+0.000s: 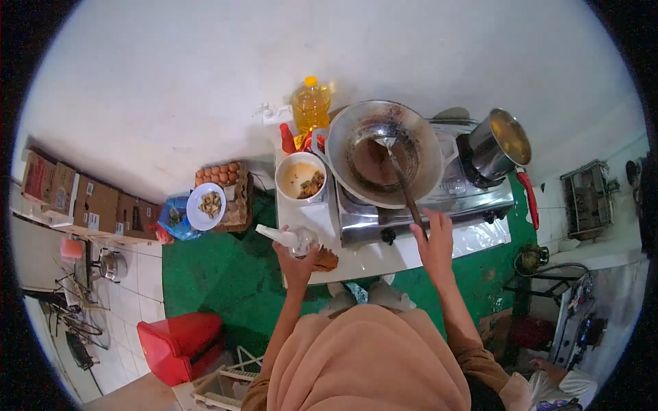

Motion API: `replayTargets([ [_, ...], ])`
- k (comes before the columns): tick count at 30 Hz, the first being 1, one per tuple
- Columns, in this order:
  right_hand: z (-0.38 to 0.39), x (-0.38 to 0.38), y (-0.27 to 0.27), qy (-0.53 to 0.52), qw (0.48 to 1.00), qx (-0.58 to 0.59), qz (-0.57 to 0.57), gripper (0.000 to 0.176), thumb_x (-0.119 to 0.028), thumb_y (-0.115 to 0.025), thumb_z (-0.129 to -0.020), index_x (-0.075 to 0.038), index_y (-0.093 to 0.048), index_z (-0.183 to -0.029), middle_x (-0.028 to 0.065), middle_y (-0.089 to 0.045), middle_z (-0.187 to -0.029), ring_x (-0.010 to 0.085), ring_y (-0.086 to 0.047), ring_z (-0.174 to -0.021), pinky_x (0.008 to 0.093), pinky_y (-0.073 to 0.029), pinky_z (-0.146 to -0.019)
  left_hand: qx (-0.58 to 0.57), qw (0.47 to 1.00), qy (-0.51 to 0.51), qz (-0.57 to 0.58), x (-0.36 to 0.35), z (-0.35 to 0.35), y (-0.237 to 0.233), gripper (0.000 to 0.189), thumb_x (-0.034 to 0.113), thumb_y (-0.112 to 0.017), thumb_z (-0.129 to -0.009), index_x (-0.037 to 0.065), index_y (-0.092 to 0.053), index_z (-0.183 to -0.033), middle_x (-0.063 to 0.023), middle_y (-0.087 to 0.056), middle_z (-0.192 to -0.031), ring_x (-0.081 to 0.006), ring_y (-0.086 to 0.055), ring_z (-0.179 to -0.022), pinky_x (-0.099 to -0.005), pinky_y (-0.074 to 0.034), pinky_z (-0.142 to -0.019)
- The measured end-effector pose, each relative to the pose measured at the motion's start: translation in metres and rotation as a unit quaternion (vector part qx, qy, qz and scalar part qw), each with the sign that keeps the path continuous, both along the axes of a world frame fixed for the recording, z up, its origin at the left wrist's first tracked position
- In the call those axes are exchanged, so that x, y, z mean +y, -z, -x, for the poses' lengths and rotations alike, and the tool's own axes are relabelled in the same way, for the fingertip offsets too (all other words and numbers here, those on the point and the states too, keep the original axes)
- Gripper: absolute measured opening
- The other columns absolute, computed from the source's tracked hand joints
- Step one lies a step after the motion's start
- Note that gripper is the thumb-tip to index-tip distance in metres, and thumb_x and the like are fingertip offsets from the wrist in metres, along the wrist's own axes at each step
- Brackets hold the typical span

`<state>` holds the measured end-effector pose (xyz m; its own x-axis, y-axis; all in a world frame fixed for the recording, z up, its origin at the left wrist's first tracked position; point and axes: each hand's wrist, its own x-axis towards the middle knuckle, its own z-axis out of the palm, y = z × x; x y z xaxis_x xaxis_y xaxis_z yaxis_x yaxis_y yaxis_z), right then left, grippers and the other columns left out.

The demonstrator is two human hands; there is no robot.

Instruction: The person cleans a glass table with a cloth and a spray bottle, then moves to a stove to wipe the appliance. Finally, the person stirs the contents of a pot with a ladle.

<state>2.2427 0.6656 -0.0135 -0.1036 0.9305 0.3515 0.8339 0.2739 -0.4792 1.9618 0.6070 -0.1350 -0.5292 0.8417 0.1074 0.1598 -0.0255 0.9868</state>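
Note:
My left hand (pixel 299 264) is closed round a small clear container with a white, spout-like top (pixel 277 235), tilted to the left over the table's front edge. My right hand (pixel 436 248) grips the dark handle of a spatula (pixel 406 188). Its metal blade rests inside a large wok (pixel 336 147), whose bottom looks brown and wet. The wok sits on a steel gas stove (pixel 363 229). Left of it stands a white bowl (pixel 282 179) with a pale liquid and brown bits. A brown, flat thing (pixel 326 259) lies by my left hand.
A saucepan with a red handle (pixel 490 151) stands on the right burner. Behind the bowl are an oil bottle (pixel 312 108) and a red-capped bottle (pixel 286 137). Leftward are eggs (pixel 219 172) and a plate of pale pieces (pixel 194 218). Another person's arm (pixel 550 370) shows at lower right.

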Motion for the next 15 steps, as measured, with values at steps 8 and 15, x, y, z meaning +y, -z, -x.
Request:
replayTargets([
  [8, 0.0, 0.018, 0.012, 0.033, 0.978, -0.128, 0.161, 0.071, -0.028, -0.066, -0.079, -0.009, -0.029, -0.137, 0.0219, -0.053, -0.109, 0.0407, -0.055, -0.099, 0.048, -0.048, -0.079, 0.134, 0.984, -0.039, 0.112, 0.038, -0.02, 0.046, 0.086, 0.02, -0.08, -0.064, -0.009, -0.032, -0.129, -0.0241, -0.042, -0.126, -0.0386, -0.042, -0.118, -0.0405, -0.032, -0.102],
  [15, -0.025, 0.011, 0.001, 0.028, 0.999, 0.003, 0.039, 0.053, -0.011, -0.057, -0.082, -0.007, -0.037, -0.131, 0.019, -0.057, -0.098, 0.0337, -0.062, -0.079, 0.0437, -0.05, -0.069, 0.184, 0.971, -0.044, 0.144, 0.037, -0.027, 0.073, 0.096, 0.026, -0.081, -0.065, -0.013, -0.025, -0.133, -0.0307, -0.032, -0.136, -0.0401, -0.034, -0.127, -0.0395, -0.027, -0.107],
])
